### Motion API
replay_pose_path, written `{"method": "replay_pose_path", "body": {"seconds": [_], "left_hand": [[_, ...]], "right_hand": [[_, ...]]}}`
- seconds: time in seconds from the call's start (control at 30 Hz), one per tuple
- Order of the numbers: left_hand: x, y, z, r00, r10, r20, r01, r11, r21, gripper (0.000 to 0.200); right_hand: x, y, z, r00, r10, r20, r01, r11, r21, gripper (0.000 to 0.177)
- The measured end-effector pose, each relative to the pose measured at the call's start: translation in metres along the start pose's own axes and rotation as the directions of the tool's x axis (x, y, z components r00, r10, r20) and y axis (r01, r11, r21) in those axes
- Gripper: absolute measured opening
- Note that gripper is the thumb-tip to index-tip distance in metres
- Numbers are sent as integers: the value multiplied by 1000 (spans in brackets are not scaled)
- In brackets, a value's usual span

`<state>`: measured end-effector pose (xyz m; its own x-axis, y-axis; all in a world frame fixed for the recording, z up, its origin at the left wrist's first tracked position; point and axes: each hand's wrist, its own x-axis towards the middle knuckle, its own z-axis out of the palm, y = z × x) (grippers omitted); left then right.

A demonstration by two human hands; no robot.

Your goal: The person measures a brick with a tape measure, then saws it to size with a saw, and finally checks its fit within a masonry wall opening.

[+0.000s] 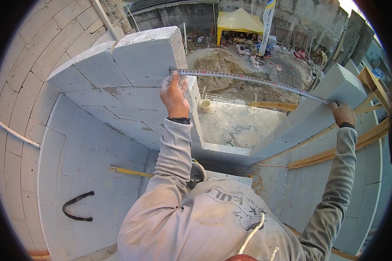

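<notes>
A measuring tape (244, 77) stretches across the opening between two block walls, bowing slightly, its numbers facing me. My left hand (175, 96) pinches its left end against the edge of the left block wall (143, 54). At the other side my right hand (344, 115) is closed on the tape at the face of the right block wall (331, 93); whatever else sits inside that hand is hidden. Both arms are stretched out, in dusty grey sleeves.
Beyond the opening lie a concrete ledge (239, 124) with a small pail (205, 105), a dirt mound and a yellow canopy (240, 22). Timber braces (335, 154) stand at the right. Below left are a yellow level (130, 171) and a black strap (66, 208).
</notes>
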<state>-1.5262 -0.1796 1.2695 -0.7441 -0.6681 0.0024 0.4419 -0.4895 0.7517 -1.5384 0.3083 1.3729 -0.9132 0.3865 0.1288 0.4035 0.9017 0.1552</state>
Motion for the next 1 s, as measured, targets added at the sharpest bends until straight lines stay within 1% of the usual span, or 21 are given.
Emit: {"method": "replay_pose_path", "body": {"seconds": [0.03, 0.1, 0.17, 0.23, 0.27, 0.33, 0.37, 0.43, 0.47, 0.53, 0.57, 0.63, 0.67, 0.7, 0.77, 0.8, 0.83, 0.93, 0.97, 1.0], "left_hand": [[0, 0, 0, 1000, -1, 0, 1, 1000, 0, 24], [1, 2, -1, 1000, -6, 6, 5, 1000, 7, 36], [2, 3, -3, 1000, -2, 7, 2, 1000, 15, 36], [2, 1, -3, 1000, -1, 13, 0, 1000, 12, 35], [3, 0, -4, 999, -17, 39, 17, 1000, 5, 35], [5, 0, -7, 998, -9, 58, 8, 1000, 14, 26], [5, 0, -6, 998, -19, 67, 18, 1000, 11, 26], [3, 5, -6, 997, -19, 78, 16, 999, 41, 25], [3, 4, -8, 996, -22, 83, 18, 999, 45, 25], [6, 3, -10, 997, -15, 79, 11, 999, 53, 26], [7, 3, -12, 996, -15, 87, 10, 999, 54, 26], [7, 4, -16, 989, -18, 145, 8, 998, 68, 26], [6, 2, -20, 988, -19, 151, 10, 998, 62, 26], [4, -1, -27, 983, -47, 178, 33, 996, 79, 26], [2, -14, -42, 973, -94, 212, 71, 991, 114, 23], [-2, -22, -50, 973, -101, 209, 78, 990, 115, 23], [-7, -31, -55, 957, -167, 236, 133, 979, 153, 21], [-35, -54, -62, 886, -362, 289, 292, 921, 257, 18], [-46, -65, -66, 849, -435, 300, 347, 887, 305, 19], [-54, -78, -72, 805, -507, 309, 399, 847, 351, 19]], "right_hand": [[-2, -1, -1, 1000, 10, -1, -10, 1000, 11, 45], [0, 0, 1, 1000, 8, -6, -8, 1000, 23, 45], [1, 1, 3, 1000, 20, -14, -20, 999, 29, 45], [0, 5, 4, 999, -25, -37, 26, 999, 23, 44], [-2, 6, 3, 999, 6, -41, -6, 1000, 20, 44], [-4, 6, 2, 999, -16, -42, 18, 999, 43, 43], [-4, 10, 3, 999, -3, -42, 4, 999, 39, 43], [-4, 13, 6, 997, -53, -62, 59, 994, 96, 42], [-3, 17, 11, 997, -48, -59, 53, 994, 99, 42], [-2, 27, 21, 982, -180, -51, 184, 978, 94, 40], [-6, 31, 26, 984, -173, -52, 177, 979, 98, 40], [-23, 35, 33, 938, -339, 68, 294, 886, 358, 39], [-32, 31, 34, 929, -310, 200, 198, 877, 438, 39], [-45, 23, 34, 899, -288, 331, 92, 861, 501, 38], [-71, 11, 48, 865, -364, 344, 104, 802, 588, 39], [-81, 10, 69, 862, -425, 276, 191, 777, 600, 39], [-89, 7, 93, 849, -486, 208, 277, 744, 608, 39], [-126, -25, 130, 799, -526, 291, 248, 730, 637, 43], [-140, -38, 138, 789, -533, 306, 236, 722, 650, 46], [-154, -48, 153, 779, -559, 285, 239, 684, 689, 48]]}}
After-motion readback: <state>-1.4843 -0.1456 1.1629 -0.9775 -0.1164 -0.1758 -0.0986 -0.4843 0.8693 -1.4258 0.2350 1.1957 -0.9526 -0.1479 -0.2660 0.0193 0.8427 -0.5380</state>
